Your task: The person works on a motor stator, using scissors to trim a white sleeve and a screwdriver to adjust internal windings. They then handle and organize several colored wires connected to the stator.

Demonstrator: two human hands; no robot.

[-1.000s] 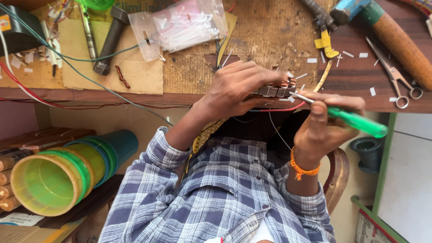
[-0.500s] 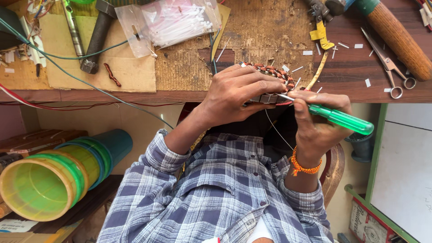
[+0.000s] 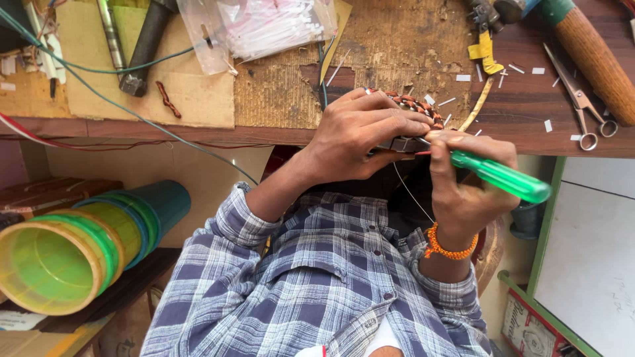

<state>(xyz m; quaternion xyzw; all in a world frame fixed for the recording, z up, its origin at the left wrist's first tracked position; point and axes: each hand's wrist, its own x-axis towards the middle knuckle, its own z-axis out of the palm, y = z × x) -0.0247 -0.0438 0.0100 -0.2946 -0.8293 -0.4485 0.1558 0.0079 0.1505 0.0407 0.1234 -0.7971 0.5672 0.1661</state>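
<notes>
My left hand [image 3: 360, 135] grips a small wound coil part [image 3: 413, 109] with orange and dark windings, held at the front edge of the wooden workbench [image 3: 278, 129]. Most of the part is hidden under my fingers. My right hand [image 3: 463, 185] is closed around a green-handled screwdriver [image 3: 503, 177]. Its handle sticks out to the right and its tip is pressed against the part beside my left fingers. A thin wire hangs down from the part between my wrists. An orange bead band circles my right wrist.
On the bench lie a clear bag of white cable ties [image 3: 264, 26], a hammer [image 3: 142, 46], scissors [image 3: 582, 109], a wooden-handled tool [image 3: 592, 56] and green wire [image 3: 99, 66]. Nested green and teal plastic tubs [image 3: 73, 251] lie at lower left.
Both hands have shifted slightly toward me at the bench edge. The screwdriver handle has tilted and its tip has stayed on the coil part.
</notes>
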